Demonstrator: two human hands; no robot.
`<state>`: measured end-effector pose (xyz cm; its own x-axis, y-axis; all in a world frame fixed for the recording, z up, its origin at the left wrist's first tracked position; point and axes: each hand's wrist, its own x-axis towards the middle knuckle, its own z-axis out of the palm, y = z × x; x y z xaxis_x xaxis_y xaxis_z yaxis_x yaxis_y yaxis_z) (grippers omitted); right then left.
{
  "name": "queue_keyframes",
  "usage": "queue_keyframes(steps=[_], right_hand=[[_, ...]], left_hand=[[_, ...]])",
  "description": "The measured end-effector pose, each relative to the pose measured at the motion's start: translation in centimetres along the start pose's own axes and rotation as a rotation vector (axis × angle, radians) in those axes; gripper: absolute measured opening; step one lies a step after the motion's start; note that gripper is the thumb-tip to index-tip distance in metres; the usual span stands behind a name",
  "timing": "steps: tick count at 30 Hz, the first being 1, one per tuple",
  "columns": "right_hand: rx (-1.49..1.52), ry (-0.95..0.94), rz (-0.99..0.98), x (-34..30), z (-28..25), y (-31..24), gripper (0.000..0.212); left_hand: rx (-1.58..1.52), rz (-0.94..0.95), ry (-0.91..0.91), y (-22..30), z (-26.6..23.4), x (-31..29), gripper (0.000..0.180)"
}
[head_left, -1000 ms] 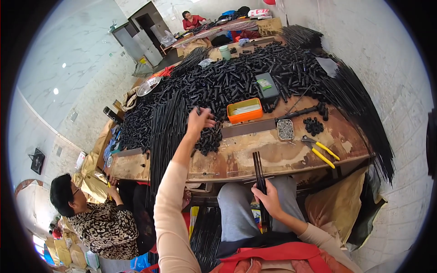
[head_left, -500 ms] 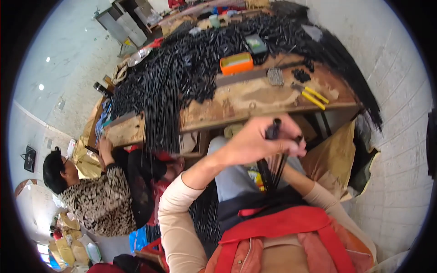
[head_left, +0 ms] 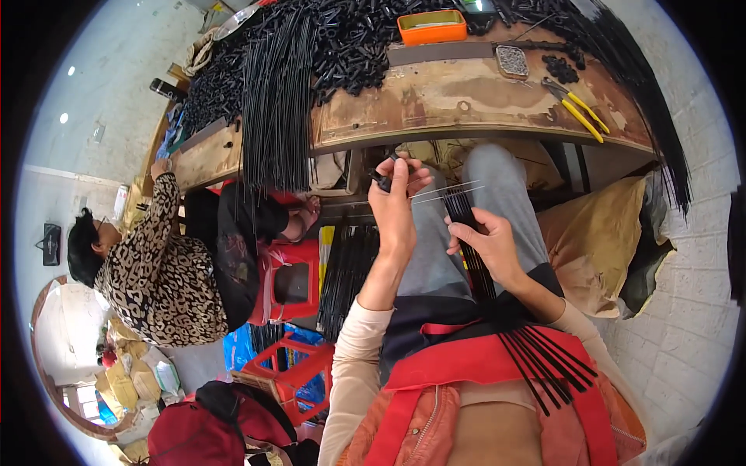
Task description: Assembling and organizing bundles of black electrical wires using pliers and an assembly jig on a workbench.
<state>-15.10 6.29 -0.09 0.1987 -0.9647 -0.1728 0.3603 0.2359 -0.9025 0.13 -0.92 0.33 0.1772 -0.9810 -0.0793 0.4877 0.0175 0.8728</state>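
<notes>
Head view: A worker's two bare hands come close together, not touching, over grey-trousered knees [head_left: 509, 186], below the edge of a worn wooden tabletop [head_left: 435, 101] at 12 o'clock.
Left hand: Near the centre of the frame, the left hand [head_left: 395, 206] is curled, fingers pinching short black pieces [head_left: 381, 180]; their exact number cannot be told.
Right hand: At 3 o'clock, the right hand [head_left: 493, 245] closes around a bundle of black rods [head_left: 460, 210], whose lower ends fan out toward 5 o'clock across a red apron [head_left: 466, 361].
Thin pale wires: A few thin pale wires [head_left: 447, 191] cross the bundle's upper end near the left fingers; which hand holds them is unclear.
Tabletop stock: A heap of black pieces [head_left: 350, 58] lies at 12 o'clock, a sheaf of rods [head_left: 276, 116] drapes over the edge near 11, and an orange box [head_left: 431, 28] sits between 12 and 1.
Tools and fittings: A tin of small metal bits [head_left: 511, 60] stands just past 1 o'clock, yellow-handled pliers [head_left: 579, 113] at 2.
Progress: Seemingly caught partway; pieces and rods are both in hand, yet no piece shows on the rods' upper ends. The heap suggests plenty left; how much is finished cannot be told.
Co-worker: At 9 o'clock, a person in a patterned top [head_left: 175, 272] reaches toward the tabletop.
</notes>
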Motion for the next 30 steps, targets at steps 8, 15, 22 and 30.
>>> queue_keyframes(steps=[8, 15, 22, 30], right_hand=[[-0.056, 0.048, 0.007, 0.6, -0.2, -0.5, 0.020], [-0.056, 0.051, 0.029, 0.6, -0.6, -0.4, 0.020], [-0.033, 0.056, 0.029, 0.7, -0.6, -0.4, 0.019], [-0.050, 0.047, 0.038, 0.6, -0.4, 0.0, 0.018]], left_hand=[[0.104, 0.187, 0.102, -0.5, 0.9, 0.5, 0.022], [0.097, 0.164, 0.119, -1.5, 1.6, 0.2, 0.021], [0.081, 0.166, 0.132, -1.4, 1.7, 0.1, 0.022], [0.045, 0.160, 0.116, -1.4, 1.4, -0.3, 0.021]])
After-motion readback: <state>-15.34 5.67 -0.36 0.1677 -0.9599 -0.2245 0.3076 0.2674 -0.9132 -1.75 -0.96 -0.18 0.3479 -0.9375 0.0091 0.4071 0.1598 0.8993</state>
